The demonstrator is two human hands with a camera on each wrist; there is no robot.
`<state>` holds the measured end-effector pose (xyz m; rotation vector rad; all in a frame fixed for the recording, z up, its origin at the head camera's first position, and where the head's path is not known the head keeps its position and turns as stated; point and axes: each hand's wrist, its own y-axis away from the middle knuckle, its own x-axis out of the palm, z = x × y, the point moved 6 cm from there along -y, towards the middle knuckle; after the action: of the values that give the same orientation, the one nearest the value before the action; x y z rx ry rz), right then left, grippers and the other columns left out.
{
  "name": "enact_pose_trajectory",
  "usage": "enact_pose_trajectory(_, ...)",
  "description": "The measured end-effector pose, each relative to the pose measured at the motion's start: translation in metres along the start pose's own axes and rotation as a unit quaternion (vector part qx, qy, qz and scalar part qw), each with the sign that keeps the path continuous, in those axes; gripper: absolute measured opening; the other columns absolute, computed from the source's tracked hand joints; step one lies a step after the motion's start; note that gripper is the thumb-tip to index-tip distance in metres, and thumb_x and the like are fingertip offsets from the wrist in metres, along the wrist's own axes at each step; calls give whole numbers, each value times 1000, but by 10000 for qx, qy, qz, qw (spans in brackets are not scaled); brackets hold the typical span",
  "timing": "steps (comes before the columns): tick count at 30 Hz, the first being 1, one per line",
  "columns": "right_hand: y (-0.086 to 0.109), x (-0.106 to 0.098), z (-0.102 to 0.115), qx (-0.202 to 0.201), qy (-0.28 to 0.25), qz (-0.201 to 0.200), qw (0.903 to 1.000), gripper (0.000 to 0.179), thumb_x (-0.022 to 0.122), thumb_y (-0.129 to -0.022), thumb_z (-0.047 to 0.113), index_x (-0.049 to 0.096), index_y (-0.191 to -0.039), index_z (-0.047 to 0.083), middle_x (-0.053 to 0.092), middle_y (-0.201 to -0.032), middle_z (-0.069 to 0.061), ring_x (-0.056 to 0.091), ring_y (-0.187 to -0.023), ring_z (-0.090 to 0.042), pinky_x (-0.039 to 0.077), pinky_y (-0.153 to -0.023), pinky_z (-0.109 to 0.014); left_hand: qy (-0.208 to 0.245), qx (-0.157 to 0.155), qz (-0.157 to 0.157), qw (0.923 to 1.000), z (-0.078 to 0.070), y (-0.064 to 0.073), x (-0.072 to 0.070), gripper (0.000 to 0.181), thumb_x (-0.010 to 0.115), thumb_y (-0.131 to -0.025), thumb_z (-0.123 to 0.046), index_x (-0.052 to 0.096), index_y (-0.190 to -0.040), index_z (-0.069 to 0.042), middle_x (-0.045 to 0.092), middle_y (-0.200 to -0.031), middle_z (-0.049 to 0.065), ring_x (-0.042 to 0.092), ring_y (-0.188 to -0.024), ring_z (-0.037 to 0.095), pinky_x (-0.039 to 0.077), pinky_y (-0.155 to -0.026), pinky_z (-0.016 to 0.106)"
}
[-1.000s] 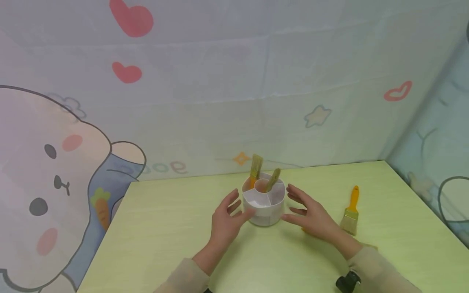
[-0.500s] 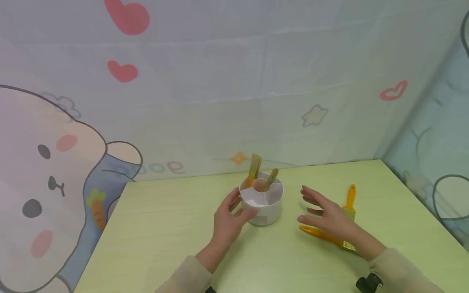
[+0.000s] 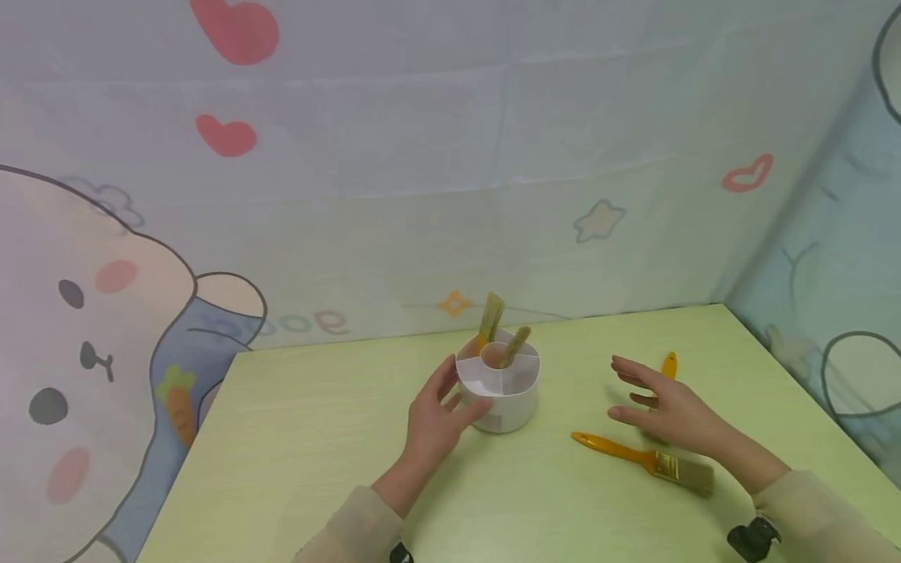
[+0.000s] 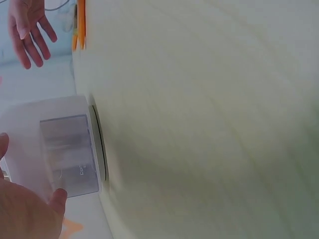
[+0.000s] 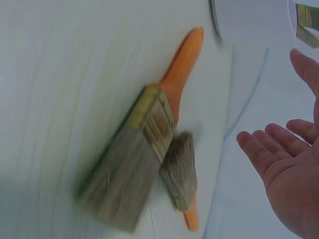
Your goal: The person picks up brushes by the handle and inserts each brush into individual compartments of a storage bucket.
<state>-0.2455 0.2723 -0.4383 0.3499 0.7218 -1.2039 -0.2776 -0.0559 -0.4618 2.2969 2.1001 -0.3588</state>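
My left hand (image 3: pixel 438 422) holds the side of a white round divided organizer (image 3: pixel 508 410), its thumb against the front wall and its fingers at the left side. Bristles up, two paintbrushes stand in it: one paintbrush (image 3: pixel 491 314) at the back left and a second paintbrush (image 3: pixel 516 346) leaning in the central ring. My right hand (image 3: pixel 679 414), fingers loosely extended and holding nothing, hovers over two loose orange-handled brushes. The nearer flat paintbrush (image 3: pixel 637 456) lies with its handle toward the organizer. Part of the farther paintbrush (image 3: pixel 669 365) is hidden behind the hand.
The organizer and loose brushes are on a pale yellow-green table (image 3: pixel 317 438). Behind it hangs a printed cloth backdrop (image 3: pixel 394 156) with hearts and a cartoon animal. Another cloth (image 3: pixel 845 274) borders the right side.
My right hand has moved from beside the organizer rightward over the loose brushes, uncovering the nearer brush. My left hand stays at the organizer, whose dividers have turned slightly.
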Motion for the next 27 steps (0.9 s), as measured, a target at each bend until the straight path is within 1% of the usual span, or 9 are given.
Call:
enact_pose_trajectory(4,4,-16,-1,5,254,-12,9997,76,67,-89,37,31,-150,8,37,-151,-15,42,-132,-36,47,-99,-46,6,57,123,9999,0,-3,-1,91,85,-74,-29,35,-149,-15,45,-147,-1,42,-135,18,46,-104,37)
enact_pose_trajectory(8,6,-30,-5,4,609,-17,9981,74,67,-90,39,34,-149,7,38,-150,-15,44,-130,-36,47,-98,-49,72,27,269,9996,0,-4,-1,91,84,-76,-23,33,-150,-15,41,-149,1,40,-137,20,43,-107,42)
enact_pose_trajectory(12,7,-42,-14,-26,1047,-65,9945,73,67,-89,40,38,-147,5,41,-149,-15,46,-128,-36,48,-96,-50,87,-10,493,9987,-16,0,-2,89,82,-78,-17,30,-151,-11,38,-151,7,38,-138,25,41,-108,45)
enact_pose_trajectory(14,7,-47,-19,-25,1222,-73,9925,72,66,-90,41,39,-146,6,42,-148,-16,48,-126,-38,49,-95,-51,78,-8,610,9981,-24,3,-3,89,81,-79,-16,29,-151,-10,37,-152,8,37,-139,27,40,-109,46)
enact_pose_trajectory(15,7,-48,-21,-16,1292,-72,9916,71,66,-90,41,40,-146,7,42,-147,-17,49,-125,-39,49,-95,-52,67,5,668,9977,-28,4,-3,88,80,-79,-16,29,-151,-9,36,-152,8,36,-139,27,40,-109,46)
enact_pose_trajectory(20,8,-54,-29,47,1678,7,9858,68,64,-90,45,44,-144,7,45,-143,-21,52,-119,-47,49,-93,-57,-18,70,869,9962,-30,4,-4,89,80,-80,-17,28,-152,-10,34,-153,6,34,-140,27,38,-110,45)
enact_pose_trajectory(24,7,-56,-32,-20,2029,68,9792,68,65,-89,45,46,-142,5,48,-141,-20,49,-123,-45,46,-95,-59,-88,87,922,9957,-32,3,-4,88,80,-80,-17,29,-152,-10,34,-153,7,34,-140,28,38,-111,45)
enact_pose_trajectory(27,6,-58,-35,-166,2292,123,9732,65,68,-89,38,48,-140,4,51,-138,-21,47,-125,-43,44,-97,-60,-92,100,966,9952,-33,3,-5,87,79,-80,-16,30,-151,-10,35,-153,8,34,-140,29,37,-111,47)
